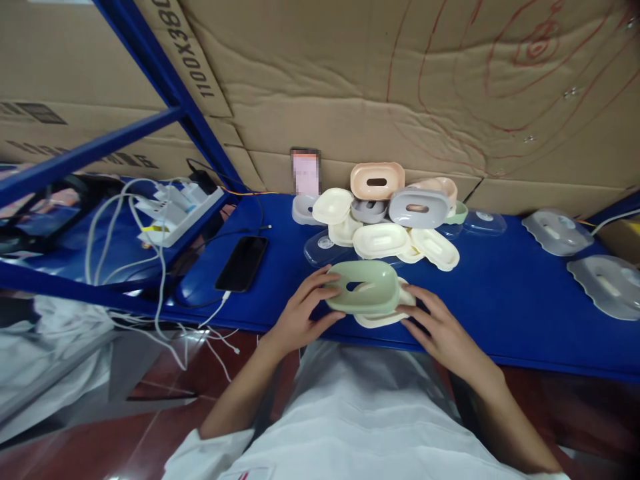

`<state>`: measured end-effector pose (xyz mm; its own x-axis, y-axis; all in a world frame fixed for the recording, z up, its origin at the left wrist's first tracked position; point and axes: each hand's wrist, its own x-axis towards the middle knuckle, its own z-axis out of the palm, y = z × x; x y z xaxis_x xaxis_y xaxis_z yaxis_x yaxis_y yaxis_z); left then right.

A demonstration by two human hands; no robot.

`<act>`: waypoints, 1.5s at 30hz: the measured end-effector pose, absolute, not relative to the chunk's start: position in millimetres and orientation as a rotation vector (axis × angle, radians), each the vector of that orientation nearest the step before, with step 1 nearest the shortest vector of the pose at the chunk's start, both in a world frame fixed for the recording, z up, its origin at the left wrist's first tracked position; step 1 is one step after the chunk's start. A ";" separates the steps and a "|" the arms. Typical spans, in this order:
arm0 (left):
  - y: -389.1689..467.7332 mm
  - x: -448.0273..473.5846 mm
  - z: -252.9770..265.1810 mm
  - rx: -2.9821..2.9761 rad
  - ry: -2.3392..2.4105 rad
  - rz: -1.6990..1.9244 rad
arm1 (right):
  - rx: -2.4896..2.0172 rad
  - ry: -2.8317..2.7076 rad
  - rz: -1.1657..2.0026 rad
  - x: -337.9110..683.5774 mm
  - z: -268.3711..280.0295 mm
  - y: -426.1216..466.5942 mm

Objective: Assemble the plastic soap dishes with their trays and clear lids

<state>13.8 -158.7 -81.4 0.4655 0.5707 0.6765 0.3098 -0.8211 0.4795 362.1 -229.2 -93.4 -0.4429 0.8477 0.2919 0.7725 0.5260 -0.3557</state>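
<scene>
Close to the table's front edge, my left hand grips the left end of a pale green soap dish, an oval shell with a slot in its floor. Beneath it and sticking out to the right is a cream soap dish part. The fingers of my right hand close on the right end of this cream part, beside the green dish's rim. The green dish hides most of the cream part. Just beyond my hands lie several cream oval parts.
Behind these are a grey dish, a peach dish and a propped phone. Clear lids lie among them. Scalloped translucent pieces are at the right. Leftward are a black phone and a cabled power strip.
</scene>
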 end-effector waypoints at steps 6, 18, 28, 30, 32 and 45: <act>-173.3 33.4 -80.4 2.472 0.891 1.295 | -1.351 -2.143 0.187 335.8 -91.4 -228.8; -180.6 52.0 -87.8 2.738 1.042 1.077 | -1.434 -2.262 0.339 341.5 -89.9 -223.0; -178.1 51.4 -91.1 2.836 1.017 0.980 | -1.311 -2.305 0.168 341.5 -91.5 -219.3; -177.8 52.1 -90.6 2.839 1.004 0.982 | -1.283 -2.318 0.143 341.6 -92.4 -219.3; -178.3 52.6 -90.7 2.837 0.999 0.968 | -1.271 -2.335 0.131 341.7 -93.0 -219.3; -133.3 20.7 -99.7 2.545 1.541 0.960 | -1.293 -2.371 0.099 338.9 -91.3 -217.1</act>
<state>20.7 -133.3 -99.7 0.3255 0.8072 0.4924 0.7977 -0.5140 0.3153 338.9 -217.1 -91.3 -0.4691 0.8152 0.3396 0.7842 0.5614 -0.2643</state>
